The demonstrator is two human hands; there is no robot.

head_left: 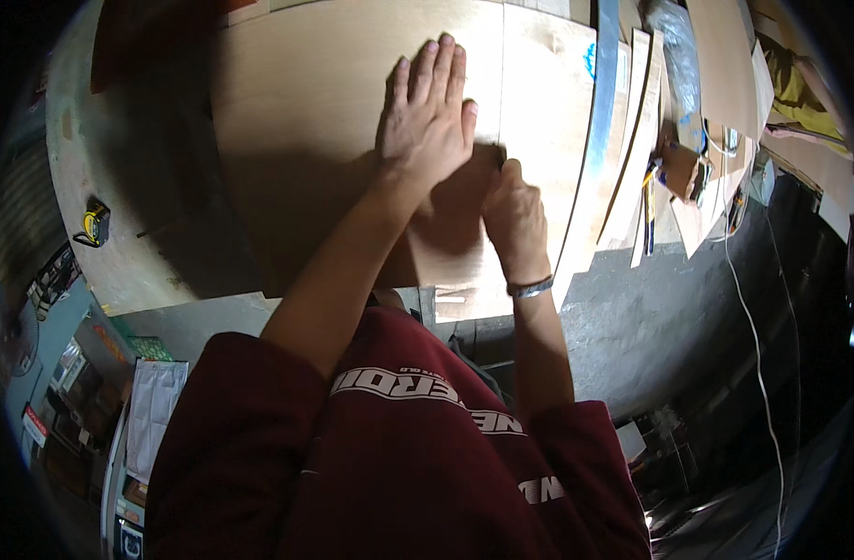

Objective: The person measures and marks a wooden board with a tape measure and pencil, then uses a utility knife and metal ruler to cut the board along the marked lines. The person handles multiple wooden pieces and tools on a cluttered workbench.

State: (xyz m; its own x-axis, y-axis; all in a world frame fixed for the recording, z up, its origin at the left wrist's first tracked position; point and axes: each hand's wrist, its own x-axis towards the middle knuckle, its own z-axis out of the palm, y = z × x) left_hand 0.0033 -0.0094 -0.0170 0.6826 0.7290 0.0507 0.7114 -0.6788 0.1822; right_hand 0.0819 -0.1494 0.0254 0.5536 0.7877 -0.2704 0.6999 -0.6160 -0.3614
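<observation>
Currently | left hand: fingers spread flat, released, plywood sheet directly beneath | right hand: fingers clenched near the thin line, contents undiscernible | step: apparently bracing sheet, working line | next: likely needs firm left pressure

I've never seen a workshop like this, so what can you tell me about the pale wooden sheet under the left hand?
The pale sheet looks like plywood, smooth and lying flat, its near part in shadow. The left hand rests on it, palm down. Right of that hand runs a thin line, whether cut, seam or drawn I can't tell; the closed right hand is near it.
</observation>
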